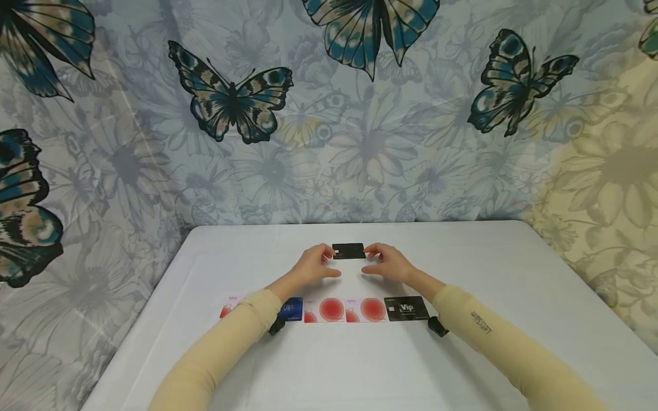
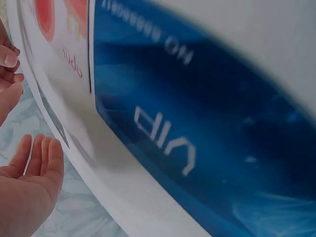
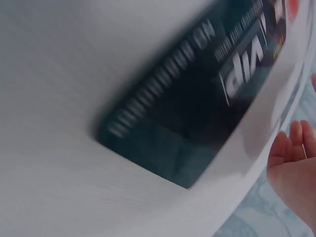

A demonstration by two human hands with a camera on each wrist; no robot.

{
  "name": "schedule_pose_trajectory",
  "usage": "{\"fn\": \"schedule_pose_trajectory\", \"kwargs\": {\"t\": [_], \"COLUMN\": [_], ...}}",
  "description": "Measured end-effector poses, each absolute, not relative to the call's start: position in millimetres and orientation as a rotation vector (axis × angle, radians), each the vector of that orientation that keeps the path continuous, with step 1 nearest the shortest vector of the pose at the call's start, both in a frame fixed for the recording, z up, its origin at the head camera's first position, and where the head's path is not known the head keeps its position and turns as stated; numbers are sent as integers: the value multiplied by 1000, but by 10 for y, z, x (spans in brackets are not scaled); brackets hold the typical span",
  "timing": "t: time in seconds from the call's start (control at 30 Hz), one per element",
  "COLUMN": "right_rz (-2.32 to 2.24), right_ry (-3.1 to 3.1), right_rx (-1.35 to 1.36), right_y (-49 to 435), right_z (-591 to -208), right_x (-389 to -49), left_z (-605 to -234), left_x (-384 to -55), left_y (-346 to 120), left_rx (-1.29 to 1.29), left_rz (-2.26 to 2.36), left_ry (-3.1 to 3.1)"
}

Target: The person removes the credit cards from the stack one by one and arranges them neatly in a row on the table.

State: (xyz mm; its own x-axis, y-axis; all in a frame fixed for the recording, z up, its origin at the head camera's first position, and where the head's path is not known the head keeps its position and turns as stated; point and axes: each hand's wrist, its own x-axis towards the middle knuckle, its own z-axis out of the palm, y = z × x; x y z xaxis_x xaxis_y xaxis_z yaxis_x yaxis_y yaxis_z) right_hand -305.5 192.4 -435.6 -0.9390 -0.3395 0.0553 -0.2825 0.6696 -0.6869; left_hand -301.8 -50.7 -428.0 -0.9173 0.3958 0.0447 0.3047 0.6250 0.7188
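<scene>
A black card [image 1: 348,251] lies on the white table toward its far side. At its left end is my left hand [image 1: 312,264], fingertips right at the short edge and thumb held apart. My right hand [image 1: 389,264] mirrors it at the right end, fingers loosely bent beside the edge. Nearer to me runs a row of cards: a pink-and-white card [image 1: 228,306] partly hidden by the left sleeve, a blue VIP card [image 1: 292,309], two white cards with red circles, and a black Vip card [image 1: 406,309]. The wrist views show the blue card [image 2: 148,84] and black Vip card [image 3: 182,98] close up.
The white table [image 1: 349,365] has rounded far corners. Behind it hangs a floral cloth [image 1: 370,148] with printed butterflies. Dark wrist cameras, one on the left [image 1: 276,325] and one on the right [image 1: 438,326], hang under the forearms beside the card row.
</scene>
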Motion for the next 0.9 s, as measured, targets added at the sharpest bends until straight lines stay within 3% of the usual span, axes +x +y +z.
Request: {"fn": "schedule_pose_trajectory", "kwargs": {"t": [0.9], "right_rz": [-947], "right_ry": [2846], "right_rx": [-451], "right_y": [1913], "right_z": [-4416], "right_x": [-3514], "left_z": [-4337], "left_x": [-3501], "left_y": [-443], "left_rx": [494], "left_rz": [976], "left_ry": [2814]}}
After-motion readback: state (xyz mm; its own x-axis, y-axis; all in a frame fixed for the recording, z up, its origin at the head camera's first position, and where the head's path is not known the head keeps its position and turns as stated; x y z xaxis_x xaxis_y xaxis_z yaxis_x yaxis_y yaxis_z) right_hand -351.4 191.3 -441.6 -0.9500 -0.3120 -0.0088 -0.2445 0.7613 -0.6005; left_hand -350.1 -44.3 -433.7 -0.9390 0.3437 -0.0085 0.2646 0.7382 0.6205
